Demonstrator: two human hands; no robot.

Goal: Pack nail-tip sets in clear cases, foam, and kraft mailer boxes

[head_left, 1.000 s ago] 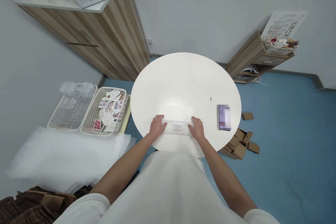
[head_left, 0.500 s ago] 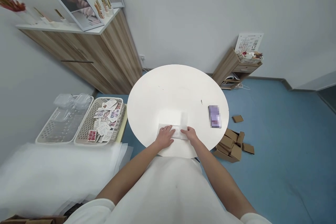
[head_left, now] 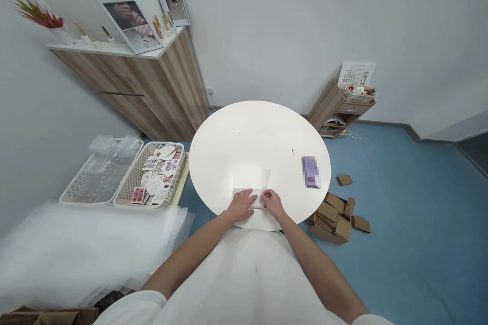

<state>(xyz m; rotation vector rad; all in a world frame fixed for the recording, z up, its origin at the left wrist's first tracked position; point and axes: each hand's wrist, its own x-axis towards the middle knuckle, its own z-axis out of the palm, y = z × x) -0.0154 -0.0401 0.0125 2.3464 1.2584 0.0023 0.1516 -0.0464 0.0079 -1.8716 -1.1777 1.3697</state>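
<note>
A folded translucent white wrapping sheet (head_left: 258, 203) lies near the front edge of the white round table (head_left: 229, 142), with a thin see-through flap standing up at its right end. My left hand (head_left: 242, 205) rests flat on the sheet's left part, fingers spread, pressing it to the tabletop. At the right end, the fingers of my right hand (head_left: 273, 204) are pinched together on the sheet's edge by the flap. Whatever the folded sheet may enclose cannot be made out.
A blurred purple item (head_left: 311, 171) lies on the table's right side. To the left stand a basket of printed cards (head_left: 125, 190), a basket of clear plastic boxes (head_left: 70, 193) and a stack of translucent sheets (head_left: 95, 244). Cardboard boxes (head_left: 330, 218) sit on the floor at right.
My right hand has curled its fingers into a tighter pinch at the sheet's right end. The upright flap looks narrower and tilted. My left hand stays on the sheet; the view has shifted slightly.
</note>
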